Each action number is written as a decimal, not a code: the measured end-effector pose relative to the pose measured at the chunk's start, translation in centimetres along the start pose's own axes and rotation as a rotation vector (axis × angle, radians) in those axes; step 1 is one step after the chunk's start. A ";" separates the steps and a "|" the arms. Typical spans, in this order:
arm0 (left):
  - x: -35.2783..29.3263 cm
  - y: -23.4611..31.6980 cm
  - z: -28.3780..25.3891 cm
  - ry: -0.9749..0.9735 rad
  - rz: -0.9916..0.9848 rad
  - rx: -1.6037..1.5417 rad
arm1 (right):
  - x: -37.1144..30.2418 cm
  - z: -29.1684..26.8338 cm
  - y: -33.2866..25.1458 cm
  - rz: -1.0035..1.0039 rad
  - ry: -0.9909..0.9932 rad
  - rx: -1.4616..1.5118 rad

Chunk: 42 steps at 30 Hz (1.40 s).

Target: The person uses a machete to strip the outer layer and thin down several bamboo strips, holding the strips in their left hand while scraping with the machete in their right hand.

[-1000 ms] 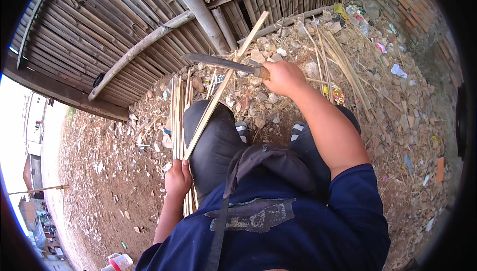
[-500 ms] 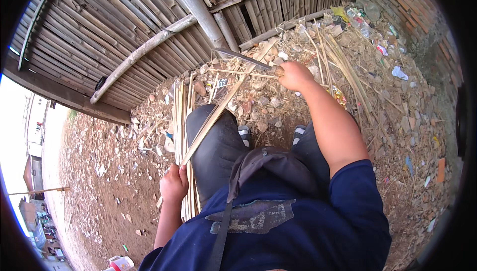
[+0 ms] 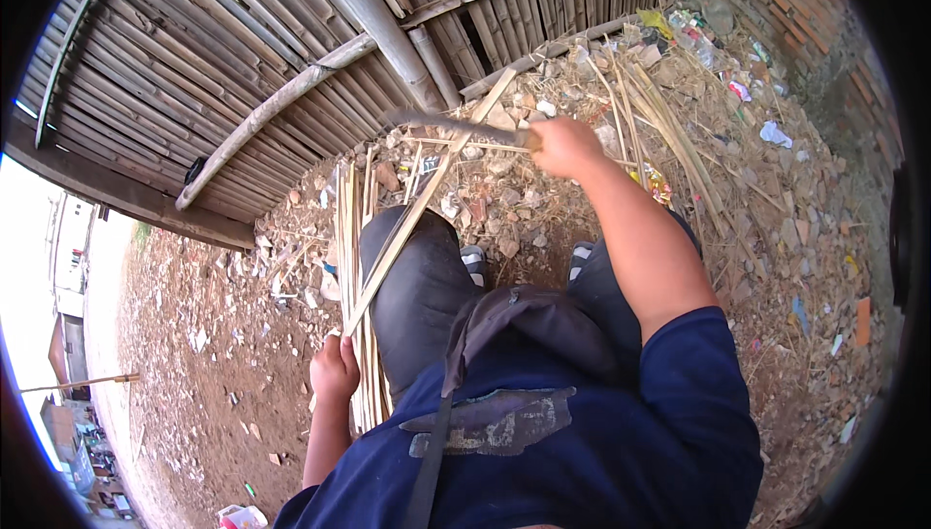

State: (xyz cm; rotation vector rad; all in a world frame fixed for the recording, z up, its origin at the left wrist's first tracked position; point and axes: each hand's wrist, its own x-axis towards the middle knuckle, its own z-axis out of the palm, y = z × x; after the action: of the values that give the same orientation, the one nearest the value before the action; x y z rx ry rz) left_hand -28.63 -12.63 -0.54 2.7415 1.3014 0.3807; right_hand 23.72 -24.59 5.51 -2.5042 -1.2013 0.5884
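Observation:
My left hand (image 3: 335, 368) is closed around the near end of a long, pale bamboo strip (image 3: 415, 209), which slants up and away across my left thigh. My right hand (image 3: 565, 146) grips the handle of a long knife (image 3: 456, 125). Its dark blade points left, smeared by motion, and crosses the strip near its far part; whether they touch I cannot tell. Beside my left leg lies a bundle of pale bamboo strips (image 3: 347, 238), partly behind the held strip and my thigh.
A bamboo slat wall (image 3: 281, 34) with round poles rises ahead, and a brick wall (image 3: 795, 5) stands at far right. More split strips (image 3: 674, 136) lie on the stony, littered ground to the right. A white and red container (image 3: 240, 516) is at the lower left.
My right hand has shifted slightly left and up with the knife, whose blade now blurs. The strip's far end has swung a little left and up; my left hand moved slightly down.

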 end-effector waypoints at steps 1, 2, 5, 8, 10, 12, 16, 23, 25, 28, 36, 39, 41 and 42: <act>-0.1 0.2 -0.5 -0.004 0.002 0.016 | 0.6 0.0 1.2 -0.015 0.081 -0.039; 0.1 0.5 -0.9 -0.019 -0.008 0.029 | 0.5 0.0 2.1 -0.024 0.155 -0.077; 0.4 1.1 -1.9 -0.038 -0.021 0.044 | 0.4 0.4 2.0 -0.046 0.242 -0.081; 0.1 0.6 -1.5 -0.033 -0.018 0.026 | -1.0 -0.2 -1.5 -0.122 0.143 -0.090; 0.0 0.8 -1.2 -0.032 0.004 0.020 | -1.8 0.3 -2.4 -0.302 0.123 -0.198; 0.0 0.4 -1.0 -0.018 0.031 -0.003 | -2.7 0.7 -2.7 -0.472 0.200 -0.310; -1.4 -4.6 -1.3 -0.004 -0.020 -0.023 | -1.6 -1.0 -0.4 -0.168 0.048 -0.045; -5.2 -8.5 -3.1 0.045 -0.108 0.072 | 0.9 -1.4 5.4 0.161 0.465 0.249; -4.7 -7.6 -2.9 0.046 -0.091 0.035 | 0.8 -1.1 4.7 0.132 0.479 0.326; -3.3 -6.1 -2.8 0.034 -0.091 -0.001 | -0.3 -1.7 2.4 0.030 0.417 0.372; -1.1 -2.7 -2.3 0.036 0.033 -0.042 | -2.8 -0.7 -0.4 -0.584 0.452 -0.160; -1.3 -2.7 -2.0 0.060 0.077 -0.075 | -2.2 -0.6 0.5 -0.449 0.350 -0.087; -2.3 -4.3 -1.8 0.047 0.050 -0.036 | -0.7 -1.3 2.0 -0.200 0.189 0.038; -2.9 -5.2 -1.8 0.052 0.034 -0.016 | -0.7 -2.3 2.4 -0.066 0.243 0.119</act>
State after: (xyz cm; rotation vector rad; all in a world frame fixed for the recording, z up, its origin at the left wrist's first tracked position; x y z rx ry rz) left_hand -34.78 -11.57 -0.26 2.7614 1.2582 0.4660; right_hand 25.98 -26.83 6.61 -2.3469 -1.1179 0.3181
